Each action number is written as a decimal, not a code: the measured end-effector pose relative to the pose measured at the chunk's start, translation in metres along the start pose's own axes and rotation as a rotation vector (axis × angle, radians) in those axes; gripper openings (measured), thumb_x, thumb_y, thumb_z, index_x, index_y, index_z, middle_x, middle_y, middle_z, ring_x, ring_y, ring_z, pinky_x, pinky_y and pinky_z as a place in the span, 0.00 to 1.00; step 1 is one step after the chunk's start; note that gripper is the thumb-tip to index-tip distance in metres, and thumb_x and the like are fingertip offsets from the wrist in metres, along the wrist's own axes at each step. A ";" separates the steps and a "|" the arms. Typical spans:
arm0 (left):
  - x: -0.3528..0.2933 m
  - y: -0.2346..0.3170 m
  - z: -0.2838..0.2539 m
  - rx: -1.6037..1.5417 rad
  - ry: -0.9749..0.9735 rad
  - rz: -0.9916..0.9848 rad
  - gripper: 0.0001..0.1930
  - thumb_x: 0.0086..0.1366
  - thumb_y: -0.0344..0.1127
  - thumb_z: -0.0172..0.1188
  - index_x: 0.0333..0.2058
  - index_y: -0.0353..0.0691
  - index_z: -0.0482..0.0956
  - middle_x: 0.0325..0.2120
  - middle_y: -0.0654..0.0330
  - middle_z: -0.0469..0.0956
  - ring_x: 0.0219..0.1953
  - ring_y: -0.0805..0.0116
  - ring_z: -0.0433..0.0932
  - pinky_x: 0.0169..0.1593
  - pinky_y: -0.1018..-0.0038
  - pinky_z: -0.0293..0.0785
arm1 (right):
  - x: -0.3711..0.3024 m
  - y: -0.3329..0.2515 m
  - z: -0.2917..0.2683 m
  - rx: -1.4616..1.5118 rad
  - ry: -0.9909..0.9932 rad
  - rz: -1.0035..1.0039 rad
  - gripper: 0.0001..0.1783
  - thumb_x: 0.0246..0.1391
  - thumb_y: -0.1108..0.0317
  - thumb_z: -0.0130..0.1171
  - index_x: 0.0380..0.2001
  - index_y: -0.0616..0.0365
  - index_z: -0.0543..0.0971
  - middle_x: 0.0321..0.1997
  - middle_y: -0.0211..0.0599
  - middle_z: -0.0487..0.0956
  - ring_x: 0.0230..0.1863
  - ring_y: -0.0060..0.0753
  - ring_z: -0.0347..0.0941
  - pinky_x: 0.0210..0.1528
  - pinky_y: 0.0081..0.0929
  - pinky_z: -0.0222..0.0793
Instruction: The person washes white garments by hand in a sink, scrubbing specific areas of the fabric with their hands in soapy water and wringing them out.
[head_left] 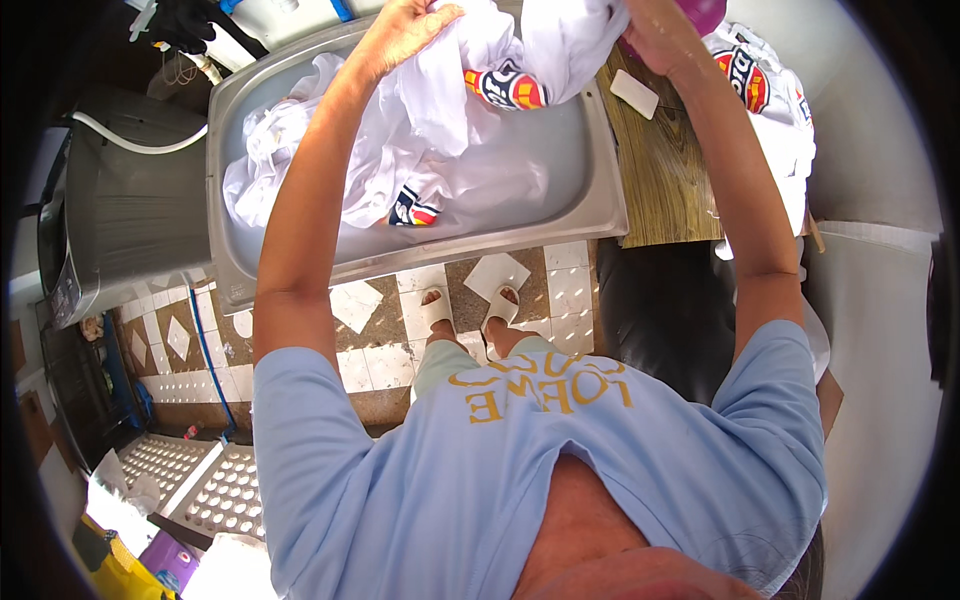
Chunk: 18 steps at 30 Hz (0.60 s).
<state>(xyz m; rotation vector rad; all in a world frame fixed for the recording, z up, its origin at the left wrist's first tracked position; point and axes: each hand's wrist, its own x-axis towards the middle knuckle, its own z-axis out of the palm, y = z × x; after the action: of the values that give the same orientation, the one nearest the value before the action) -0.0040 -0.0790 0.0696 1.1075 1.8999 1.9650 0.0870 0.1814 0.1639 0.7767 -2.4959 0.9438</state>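
Note:
Both my hands are raised over a metal sink basin [612, 205] at the top of the view. Between them hangs a bunched white garment [560, 50] with a red, yellow and dark blue print, its lower part reaching down into the basin. My left hand [412, 32] is closed on its left side. At the right side, my right hand [662, 38] grips the same cloth, its fingers partly hidden by the cloth and the frame's edge. More white garments [285, 135] lie soaking in cloudy water in the basin, one showing a similar print.
Right of the basin, a wooden board [660, 175] carries a white bar [634, 94]. Beyond it, white printed garments [775, 110] are piled beside a magenta object [703, 12]. A grey machine [135, 170] with a white hose stands left. Below are a tiled floor [385, 362] and a black seat [660, 310].

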 end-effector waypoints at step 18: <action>-0.057 -0.016 -0.007 -0.018 0.240 -0.408 0.26 0.52 0.44 0.60 0.50 0.44 0.69 0.38 0.62 0.74 0.41 0.71 0.71 0.46 0.71 0.68 | 0.004 -0.001 0.002 -0.321 -0.403 0.350 0.13 0.29 0.64 0.63 0.21 0.60 0.78 0.29 0.45 0.77 0.32 0.37 0.72 0.36 0.31 0.64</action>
<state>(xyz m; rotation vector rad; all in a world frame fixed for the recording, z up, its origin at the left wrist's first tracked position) 0.0253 -0.1166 0.0342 0.4421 2.0191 1.9353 0.0846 0.1778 0.1647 0.4690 -3.1034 0.4929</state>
